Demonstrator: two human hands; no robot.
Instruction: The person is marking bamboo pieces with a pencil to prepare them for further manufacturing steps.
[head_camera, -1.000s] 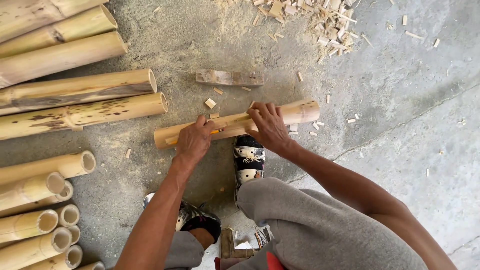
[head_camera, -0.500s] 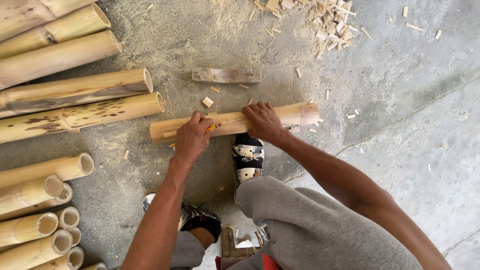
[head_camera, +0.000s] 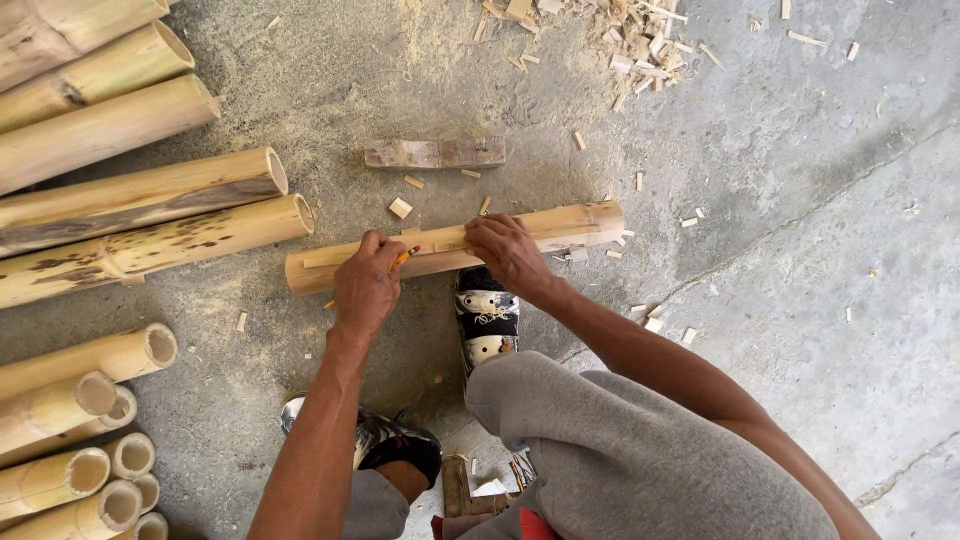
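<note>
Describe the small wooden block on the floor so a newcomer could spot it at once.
Start from the short bamboo piece lying crosswise under the left hand and right hand. Look just beyond it on the concrete floor, towards the heap of wood chips. The wooden block lies there alone: flat, rectangular, grey and weathered, unlike the round yellow bamboo poles.

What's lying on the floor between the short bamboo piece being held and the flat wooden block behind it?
In the head view, only small wood chips and sawdust lie between the bamboo piece and the wooden block.

The left hand (head_camera: 368, 285) hides most of the pencil (head_camera: 403, 256).
</note>
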